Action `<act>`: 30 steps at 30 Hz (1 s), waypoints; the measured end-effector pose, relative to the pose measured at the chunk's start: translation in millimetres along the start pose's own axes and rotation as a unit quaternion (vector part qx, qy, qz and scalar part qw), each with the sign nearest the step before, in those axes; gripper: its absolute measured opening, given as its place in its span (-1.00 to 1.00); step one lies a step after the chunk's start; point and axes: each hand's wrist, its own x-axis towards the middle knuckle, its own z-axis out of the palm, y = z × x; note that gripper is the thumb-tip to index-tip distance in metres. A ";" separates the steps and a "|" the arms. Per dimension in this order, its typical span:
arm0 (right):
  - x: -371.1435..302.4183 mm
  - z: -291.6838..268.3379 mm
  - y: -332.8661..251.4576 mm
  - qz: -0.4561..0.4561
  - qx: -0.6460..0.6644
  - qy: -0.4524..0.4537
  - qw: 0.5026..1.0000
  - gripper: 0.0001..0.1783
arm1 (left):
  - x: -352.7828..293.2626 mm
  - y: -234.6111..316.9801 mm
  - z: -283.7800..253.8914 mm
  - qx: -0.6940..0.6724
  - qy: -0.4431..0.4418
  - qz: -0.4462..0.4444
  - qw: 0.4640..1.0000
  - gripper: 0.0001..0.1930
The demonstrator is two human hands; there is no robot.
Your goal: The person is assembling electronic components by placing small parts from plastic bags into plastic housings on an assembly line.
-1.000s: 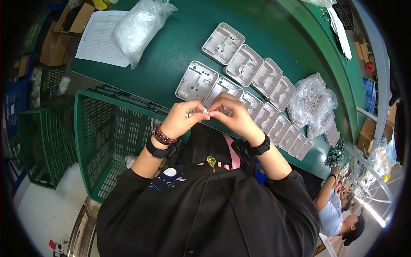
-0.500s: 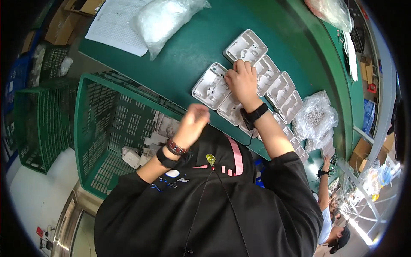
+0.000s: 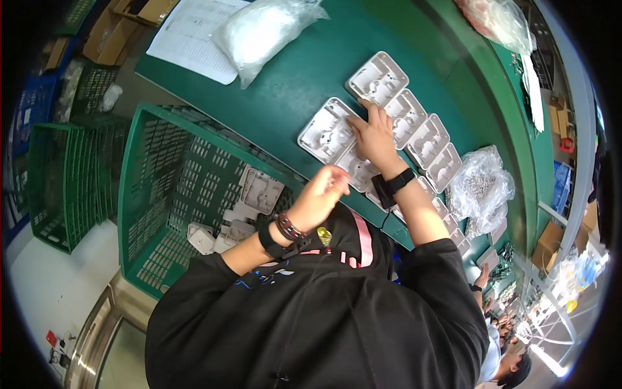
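Two rows of white plastic housings [image 3: 378,79], open side up with molded posts inside, lie on the green table. My right hand [image 3: 376,139] rests over them, palm down. Its thumb reaches onto the left front housing [image 3: 326,131], and its index finger stretches to the edge of the far one; the fingers are apart and show nothing held. Nearer my body, my left hand [image 3: 321,198] hovers by the table's front edge with fingers curled together. Whether a small part sits in them cannot be made out. A small black box [image 3: 382,191] hangs at my right wrist strap.
A green slatted crate [image 3: 133,194] at left holds more white housings [image 3: 261,191]. On the table [image 3: 291,84] lie a filled plastic bag [image 3: 265,35], a printed sheet [image 3: 191,42] and a bag of small parts [image 3: 479,185]. A co-worker's hand [image 3: 481,277] is at far right.
My left hand has moved right, toward the housings. My right thumb and index finger have spread from their closer pose over the housings. The whole view has shifted slightly.
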 end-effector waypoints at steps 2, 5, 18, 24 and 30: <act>-15.3 -10.4 -5.8 0.035 0.051 0.020 0.998 -0.78 | 6.1 -3.7 -10.4 -0.090 -0.008 -0.023 0.996 -0.73; -38.7 -40.0 -26.5 0.106 0.228 0.050 0.967 -0.76 | 15.5 -11.2 -0.8 -0.199 0.022 -0.044 0.979 -0.67; -133.7 -118.5 17.9 0.171 0.347 0.116 0.915 -0.74 | 60.6 -4.8 122.1 -0.042 -0.054 -0.174 0.982 -0.57; -178.1 -131.4 58.9 0.251 0.279 0.216 0.902 -0.80 | 77.9 -16.3 160.7 0.158 -0.165 -0.129 0.965 -0.76; -212.4 -131.4 75.6 0.271 0.412 0.200 0.847 -0.83 | 75.8 -30.7 185.1 0.221 -0.227 -0.123 0.941 -0.88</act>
